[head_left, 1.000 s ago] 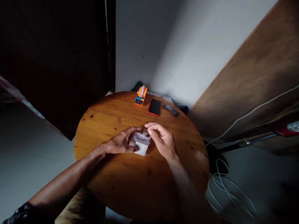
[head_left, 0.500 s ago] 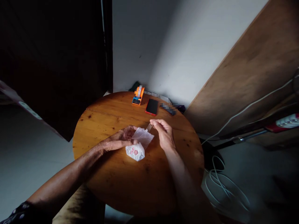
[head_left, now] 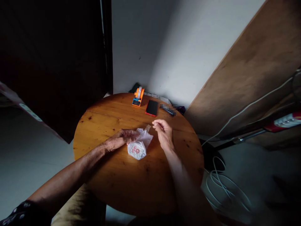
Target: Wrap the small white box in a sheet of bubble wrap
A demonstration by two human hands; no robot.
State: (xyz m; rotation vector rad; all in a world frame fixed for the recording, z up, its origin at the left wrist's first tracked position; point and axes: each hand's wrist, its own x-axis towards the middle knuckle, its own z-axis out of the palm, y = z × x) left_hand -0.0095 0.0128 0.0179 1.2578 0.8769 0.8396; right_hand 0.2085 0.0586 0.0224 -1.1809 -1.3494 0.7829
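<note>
My left hand (head_left: 123, 137) is closed on the left side of a small bubble-wrap packet (head_left: 145, 138) on the round wooden table (head_left: 98, 125). The packet's lower part is whitish with a red print, and its upper part is loose bubble wrap. A short strip of clear tape (head_left: 148, 128) sticks up from its top edge. Just right of this strip is my right hand (head_left: 165, 133), its fingers bent and thumb and fingertips slightly apart. Nothing shows between them.
Toward the back of the table stand an orange and blue tape dispenser (head_left: 138, 96), a black phone with a red edge (head_left: 151, 107) and a dark, partly blurred object (head_left: 168, 110). A white wall rises behind. Coiled white cable (head_left: 223, 185) lies on the floor at right.
My right fingertips have come away from the tape strip, which now stands on the wrap by itself. My left fingers have shifted on the packet, showing more of the red print.
</note>
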